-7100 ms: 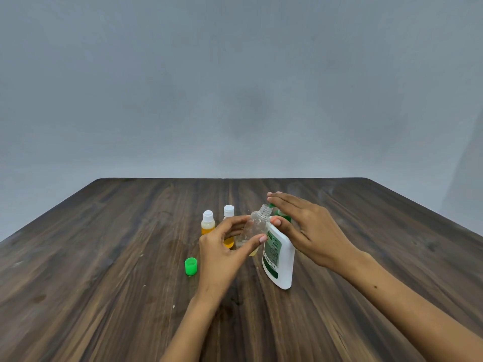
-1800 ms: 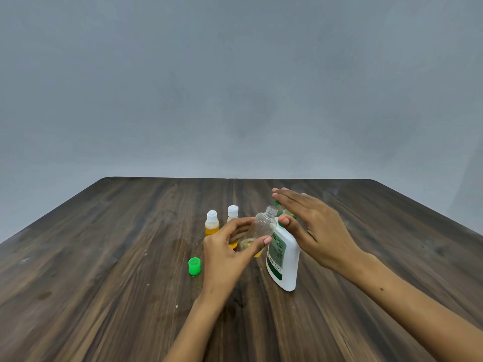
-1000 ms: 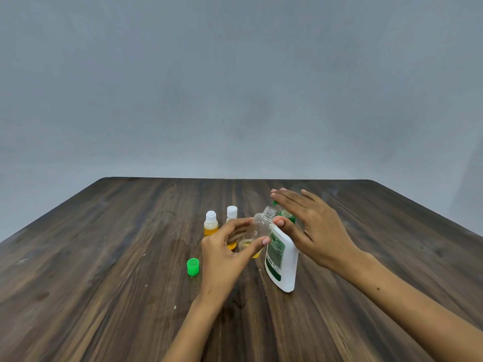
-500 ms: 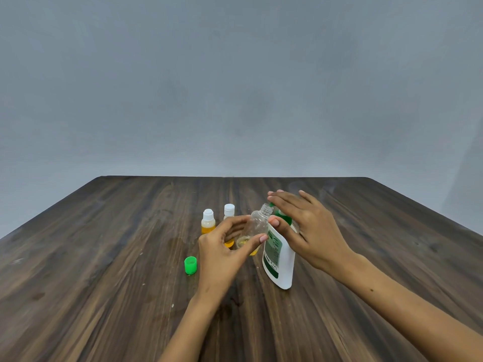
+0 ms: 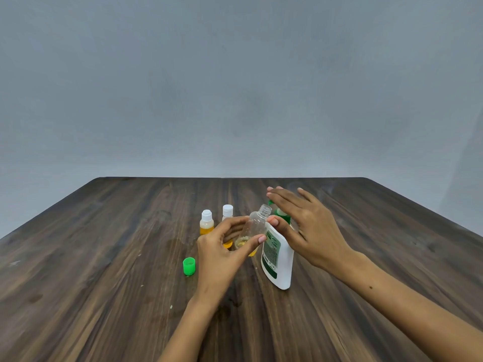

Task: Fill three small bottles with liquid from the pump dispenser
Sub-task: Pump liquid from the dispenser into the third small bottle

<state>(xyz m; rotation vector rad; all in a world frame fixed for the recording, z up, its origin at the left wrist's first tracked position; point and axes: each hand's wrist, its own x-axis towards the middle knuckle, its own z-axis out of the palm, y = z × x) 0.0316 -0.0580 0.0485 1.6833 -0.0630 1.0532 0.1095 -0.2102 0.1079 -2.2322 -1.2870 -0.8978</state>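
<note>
My left hand (image 5: pixel 222 253) grips a small clear bottle (image 5: pixel 254 224), uncapped and tilted, with a little yellow liquid at its bottom. Its open neck points at the green pump head (image 5: pixel 282 214) of the white dispenser (image 5: pixel 278 259). My right hand (image 5: pixel 305 227) lies over the pump with straight fingers, its thumb at the dispenser's shoulder. Two capped small bottles with yellow liquid stand behind: one (image 5: pixel 206 222) on the left, one (image 5: pixel 227 211) partly hidden by my left hand.
A loose green cap (image 5: pixel 189 265) lies on the dark wooden table (image 5: pixel 104 257) left of my left hand. A grey wall stands beyond the table's far edge.
My right hand's fingers have lifted a little over the pump head. The clear bottle stays tilted at the spout in my left hand.
</note>
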